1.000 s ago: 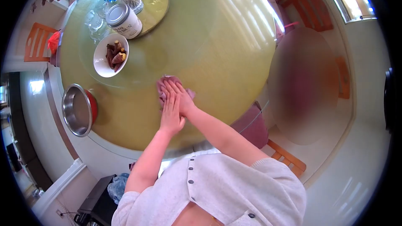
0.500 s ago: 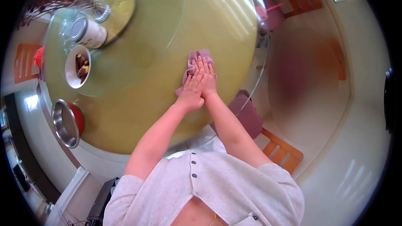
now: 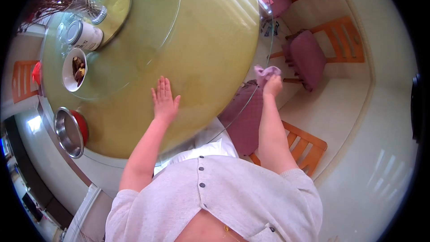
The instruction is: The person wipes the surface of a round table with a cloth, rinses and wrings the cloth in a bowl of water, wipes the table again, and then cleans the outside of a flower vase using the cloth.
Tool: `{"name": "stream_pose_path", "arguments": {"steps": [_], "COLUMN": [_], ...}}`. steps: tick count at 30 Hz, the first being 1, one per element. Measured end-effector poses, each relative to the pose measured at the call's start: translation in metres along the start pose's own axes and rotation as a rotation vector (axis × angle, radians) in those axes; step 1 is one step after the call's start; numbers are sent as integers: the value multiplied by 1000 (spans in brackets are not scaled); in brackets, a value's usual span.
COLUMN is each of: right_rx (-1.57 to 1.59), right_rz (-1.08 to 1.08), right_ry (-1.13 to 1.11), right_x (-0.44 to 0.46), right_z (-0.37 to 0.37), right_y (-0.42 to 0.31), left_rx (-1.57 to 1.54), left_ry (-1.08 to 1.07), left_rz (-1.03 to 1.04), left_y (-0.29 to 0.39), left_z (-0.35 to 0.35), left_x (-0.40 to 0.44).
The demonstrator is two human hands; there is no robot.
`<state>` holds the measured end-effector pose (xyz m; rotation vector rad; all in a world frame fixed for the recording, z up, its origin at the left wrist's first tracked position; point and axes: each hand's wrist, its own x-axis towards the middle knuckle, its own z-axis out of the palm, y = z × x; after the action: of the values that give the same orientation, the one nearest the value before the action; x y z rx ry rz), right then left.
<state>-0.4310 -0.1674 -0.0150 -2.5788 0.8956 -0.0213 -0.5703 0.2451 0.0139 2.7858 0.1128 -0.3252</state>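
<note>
My left hand [image 3: 165, 105] rests palm down on the round table [image 3: 197, 67], which has a glass top over a yellow-green surface. Its fingers are stretched out and nothing is in them. Beyond the table's right edge, my right hand [image 3: 273, 86] is closed on a crumpled mauve cloth [image 3: 264, 72], part of which sticks out past the fingers. Below and left of that hand is a chair with a purple seat cushion [image 3: 244, 112].
Left on the table are a white bowl of brown food pieces [image 3: 77, 69], a lidded tin [image 3: 85, 36] and a glass vase with dried stems [image 3: 89, 6]. A metal basin [image 3: 69, 132] sits at the left edge. Another cushioned chair [image 3: 309, 58] stands at right.
My hands have parted from their stacked position on the cloth. The right has carried the cloth rightward past the table edge; the left has moved left, flat on the tabletop.
</note>
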Motion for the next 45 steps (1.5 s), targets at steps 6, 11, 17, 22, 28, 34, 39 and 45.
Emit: {"name": "stream_pose_path", "arguments": {"steps": [6,11,17,22,28,34,39,45], "right_rx": [369,-202,-306,-215,-262,-402,-408,-401], "right_rz": [-419,-830,-1084,-1448,-1643,-1213,-989,-1370], "right_ry": [-74,-57,-233,-555,-616,-199,-216,-270], "right_x": [-89,-160,-254,-375,-360,-278,-294,-383], "right_z": [-29,46,52,36,36,96,132,154], "right_y": [-28,-47,-66,-47,-80,-154,-243,-289], "left_rx": [116,164,152,130,97,69,-17,-200], "left_ry": [-3,-102,-98,-61,-65,-26,31,148], "left_rz": [-114,-111,-31,-42,-132,-196,-271,-367], "left_y": [-28,-37,-56,-79,-117,-141,-167,-181], "left_z": [-1,8,7,4,-6,-7,-6,-9], "left_x": [-48,-73,-117,-151,-185,-213,-233,-235]}}
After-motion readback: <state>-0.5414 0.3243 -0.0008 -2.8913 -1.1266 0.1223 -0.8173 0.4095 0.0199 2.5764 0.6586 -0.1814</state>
